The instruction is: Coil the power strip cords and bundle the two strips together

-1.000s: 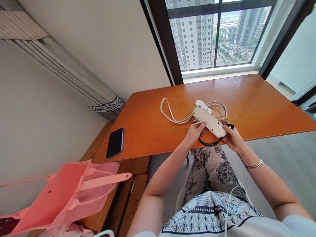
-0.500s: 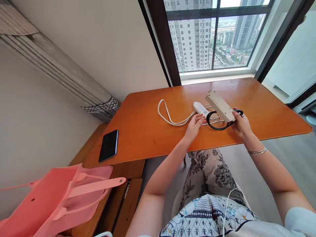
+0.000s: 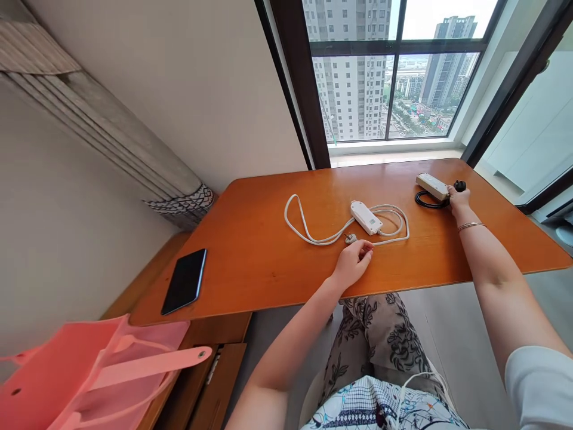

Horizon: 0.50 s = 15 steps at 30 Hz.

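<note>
Right grip (image 3: 459, 198): clasping power strip (image 3: 432, 186) | left grip (image 3: 360, 253): half-curled beside white plug (image 3: 350, 238), contact unclear

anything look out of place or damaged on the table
Nothing really stands out: no spill or damage shows on the table. The white cord lies in loose loops on both sides of the white strip, slightly untidy but ordinary, and the black device lies flat.

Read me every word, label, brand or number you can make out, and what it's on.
None can be read.
White power strip: a small grey mark, too small to read.
Beige power strip: no readable text.
Black screen: no text shows.
Buildings outside: any signs are too distant to read.
</note>
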Available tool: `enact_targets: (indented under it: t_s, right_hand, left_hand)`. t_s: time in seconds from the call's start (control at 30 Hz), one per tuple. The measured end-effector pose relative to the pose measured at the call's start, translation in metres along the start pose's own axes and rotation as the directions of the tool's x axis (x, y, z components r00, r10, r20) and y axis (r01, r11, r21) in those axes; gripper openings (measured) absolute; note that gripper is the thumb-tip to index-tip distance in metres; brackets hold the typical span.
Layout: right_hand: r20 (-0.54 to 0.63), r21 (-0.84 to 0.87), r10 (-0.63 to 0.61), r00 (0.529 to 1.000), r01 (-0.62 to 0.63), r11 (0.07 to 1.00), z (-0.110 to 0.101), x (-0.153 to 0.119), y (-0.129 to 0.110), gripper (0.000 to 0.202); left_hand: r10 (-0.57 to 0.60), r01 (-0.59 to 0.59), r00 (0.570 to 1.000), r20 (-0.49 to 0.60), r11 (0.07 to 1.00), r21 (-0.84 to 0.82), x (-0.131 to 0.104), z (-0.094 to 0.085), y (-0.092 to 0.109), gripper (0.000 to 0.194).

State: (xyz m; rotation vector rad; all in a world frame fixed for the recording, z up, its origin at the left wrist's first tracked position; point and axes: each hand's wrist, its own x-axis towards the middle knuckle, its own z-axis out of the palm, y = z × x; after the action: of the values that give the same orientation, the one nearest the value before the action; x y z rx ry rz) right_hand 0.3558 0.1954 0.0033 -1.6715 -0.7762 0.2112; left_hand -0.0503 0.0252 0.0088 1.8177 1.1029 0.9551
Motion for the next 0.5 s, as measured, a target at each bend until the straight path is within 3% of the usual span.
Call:
enact_targets:
  t_s: [0.1, 0.3, 0.5]
  right_hand:
    - [-0.012, -0.048, 0.094, 0.996, -0.094, 0.994, 0.007, 0.009, -0.003, 0.029]
    - [0.005, -0.118, 0.077, 0.997, -0.076, 0.99, 0.013, 0.025, -0.018, 0.037]
    - [0.067, -0.435, 0.083, 0.994, -0.046, 0.899, -0.001, 0.04, -0.015, 0.035]
  left_hand:
    - [0.016, -0.018, 0.999, 0.028, 0.996, 0.085, -0.004, -0.002, 0.003, 0.014]
    - [0.048, -0.069, 0.993, 0.106, 0.975, 0.21, -0.005, -0.005, 0.003, 0.015]
    - [0.065, -0.106, 0.987, 0.145, 0.951, 0.292, -0.006, -0.005, 0.003, 0.016]
